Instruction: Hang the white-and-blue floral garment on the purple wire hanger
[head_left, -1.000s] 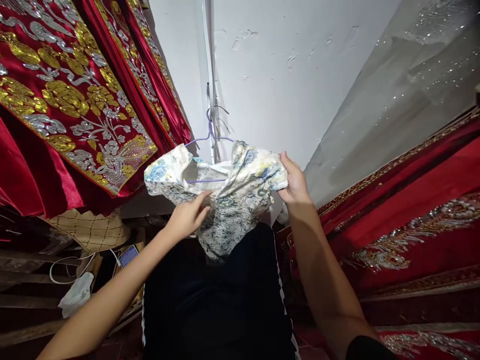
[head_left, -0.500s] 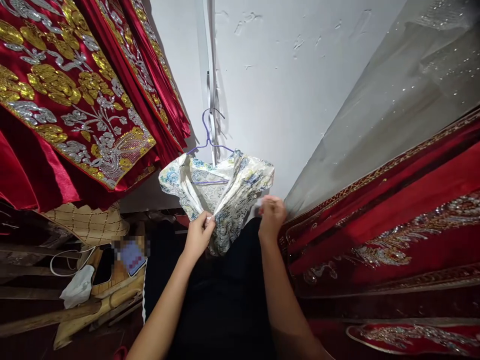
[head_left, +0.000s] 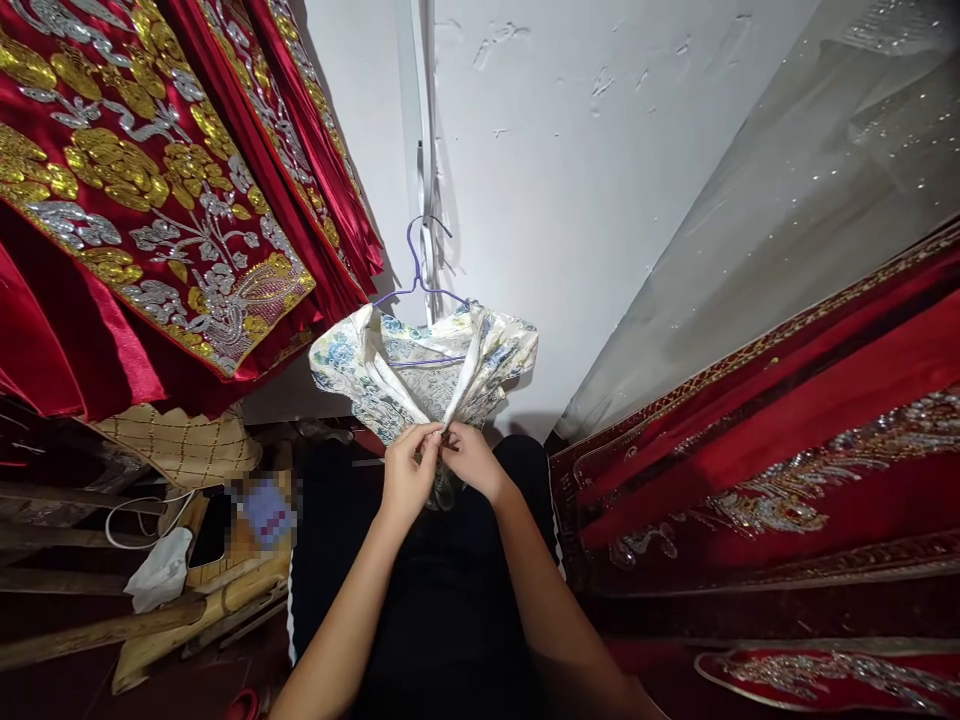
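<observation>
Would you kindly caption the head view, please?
Left hand and right hand hold a floral garment on a purple hanger.

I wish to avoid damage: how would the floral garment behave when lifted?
The floral garment is probably floppy, since it creases near the left hand and right hand. It seems light, as a slim hanger bears it. It might swing, apparently hung by one hook.

Floral top (head_left: 427, 380): pale, short-sleeved, blue blooms
Neckline: open V, white-edged, sides meeting low
Pose: hung by its shoulders on a purple hanger (head_left: 417, 276)
</observation>
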